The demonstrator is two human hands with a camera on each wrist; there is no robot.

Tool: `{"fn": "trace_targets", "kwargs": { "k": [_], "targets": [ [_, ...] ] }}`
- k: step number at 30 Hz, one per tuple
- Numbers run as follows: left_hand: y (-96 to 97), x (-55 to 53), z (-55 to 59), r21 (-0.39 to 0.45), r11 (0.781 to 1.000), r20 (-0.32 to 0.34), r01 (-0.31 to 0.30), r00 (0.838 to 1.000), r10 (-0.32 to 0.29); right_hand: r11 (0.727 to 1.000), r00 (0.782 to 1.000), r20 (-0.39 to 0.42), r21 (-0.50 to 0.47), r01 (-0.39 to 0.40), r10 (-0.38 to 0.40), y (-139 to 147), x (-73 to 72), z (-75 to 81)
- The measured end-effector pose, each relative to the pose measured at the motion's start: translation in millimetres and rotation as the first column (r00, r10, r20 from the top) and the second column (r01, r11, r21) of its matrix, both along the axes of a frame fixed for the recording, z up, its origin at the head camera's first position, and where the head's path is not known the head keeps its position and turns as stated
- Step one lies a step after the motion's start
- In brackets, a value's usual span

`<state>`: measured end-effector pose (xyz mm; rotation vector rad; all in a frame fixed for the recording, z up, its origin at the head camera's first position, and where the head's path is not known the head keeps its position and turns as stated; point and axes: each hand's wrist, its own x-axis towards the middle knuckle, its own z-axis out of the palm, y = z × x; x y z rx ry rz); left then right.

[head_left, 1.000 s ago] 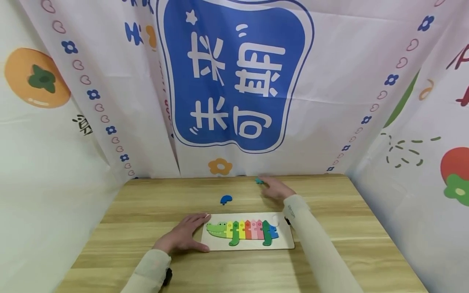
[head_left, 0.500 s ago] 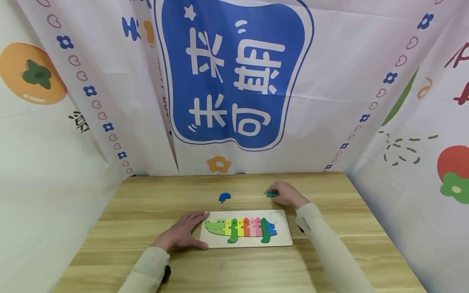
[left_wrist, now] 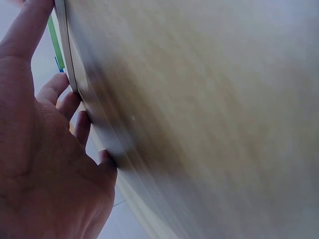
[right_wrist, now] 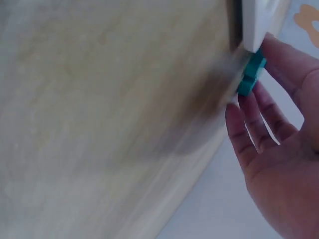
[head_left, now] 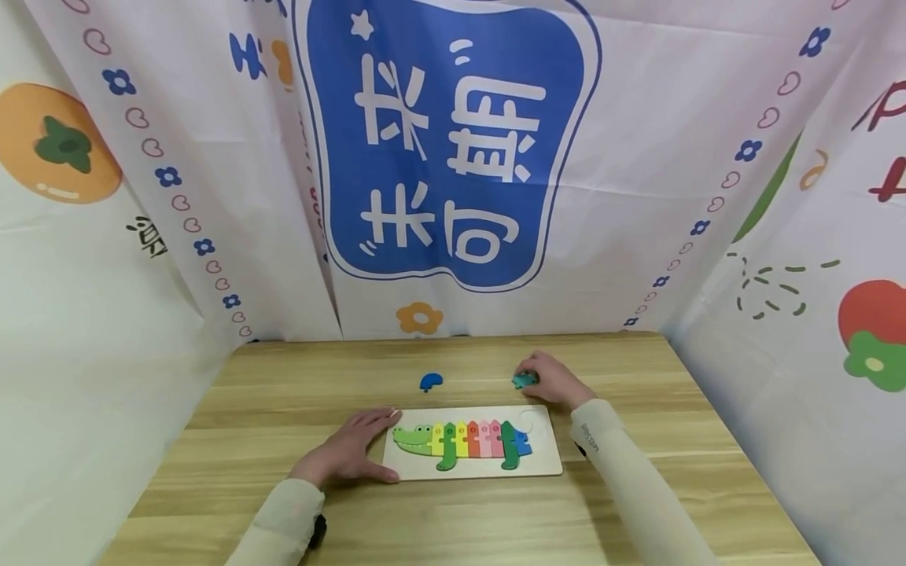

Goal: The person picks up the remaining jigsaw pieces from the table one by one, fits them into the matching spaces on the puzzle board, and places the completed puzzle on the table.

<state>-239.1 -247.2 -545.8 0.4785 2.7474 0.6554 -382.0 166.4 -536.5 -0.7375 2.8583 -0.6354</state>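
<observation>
A wooden puzzle board (head_left: 460,469) lies on the table with a colourful crocodile in it. Its rounded tail recess (head_left: 531,422) at the upper right shows bare wood. My left hand (head_left: 347,450) rests at the board's left end, thumb at the near corner and fingers at the far one. Beyond the board's right end, my right hand (head_left: 559,380) pinches a teal puzzle piece (head_left: 524,380) between thumb and fingers. The right wrist view shows this teal piece (right_wrist: 251,73) at the fingertips, close to the board's edge (right_wrist: 254,25). A curved blue puzzle piece (head_left: 430,382) lies behind the board.
The wood-grain table (head_left: 297,393) ends at the back against a white printed cloth (head_left: 623,259) with a large blue sign. More printed cloth (head_left: 78,330) hangs along the left and right sides.
The right hand has drawn the teal puzzle piece from the table's back edge toward the board and slightly right. The left hand stays at the board's left end.
</observation>
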Motion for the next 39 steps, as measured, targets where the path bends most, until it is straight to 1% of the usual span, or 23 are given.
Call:
{"fn": "trace_targets", "kwargs": {
  "k": [6,10,13,16,18,21,24,26,28,30,35,37,39],
  "targets": [
    [0.4,0.5,0.5,-0.002,1.0,0.0,-0.002,1.0,0.002,0.999,1.0,0.003,-0.034,-0.007,0.007,6,-0.9,1.7],
    [-0.4,1.6,-0.4,0.0,1.0,0.003,-0.004,1.0,0.004,0.994,0.997,0.05,-0.096,0.058,-0.053,10,-1.3,-1.4],
    [-0.7,2.3,-1.2,0.004,1.0,0.005,-0.006,1.0,0.006,0.981,0.99,0.087,-0.147,0.126,-0.114,13,-2.1,-3.8],
    [-0.6,2.6,-2.2,0.005,1.0,0.004,0.0,1.0,0.0,0.963,0.982,0.124,-0.215,0.164,-0.14,16,-1.2,-4.4],
    [-0.3,2.7,-3.1,0.006,1.0,0.002,0.005,1.0,-0.005,0.945,0.978,0.15,-0.27,0.183,-0.147,18,0.5,-3.7],
    [0.3,2.7,-3.5,0.01,1.0,0.0,0.006,1.0,-0.006,0.903,0.97,0.201,-0.378,0.203,-0.134,19,4.1,1.1],
    [0.7,2.3,-3.0,0.014,1.0,0.0,0.001,1.0,-0.001,0.844,0.961,0.259,-0.49,0.218,-0.098,19,7.9,8.3],
    [0.8,2.2,-2.3,0.012,1.0,-0.002,0.001,1.0,-0.001,0.808,0.952,0.296,-0.542,0.231,-0.074,19,9.8,12.9],
    [0.9,2.1,-1.4,0.009,1.0,0.0,0.002,1.0,-0.002,0.781,0.946,0.32,-0.579,0.234,-0.046,19,11.8,17.2],
    [1.0,2.2,-0.3,0.009,1.0,0.001,0.003,1.0,-0.003,0.773,0.946,0.323,-0.592,0.229,-0.032,19,13.3,20.8],
    [1.2,1.6,1.4,0.013,1.0,-0.002,0.0,1.0,0.0,0.779,0.956,0.292,-0.601,0.18,0.005,16,16.7,28.4],
    [1.1,1.1,1.3,0.011,1.0,-0.005,0.0,1.0,0.0,0.774,0.955,0.294,-0.611,0.167,0.026,15,18.9,31.3],
    [0.8,0.5,0.8,0.009,1.0,-0.008,0.001,1.0,-0.001,0.764,0.95,0.306,-0.627,0.15,0.065,14,21.0,33.8]
  ]
}}
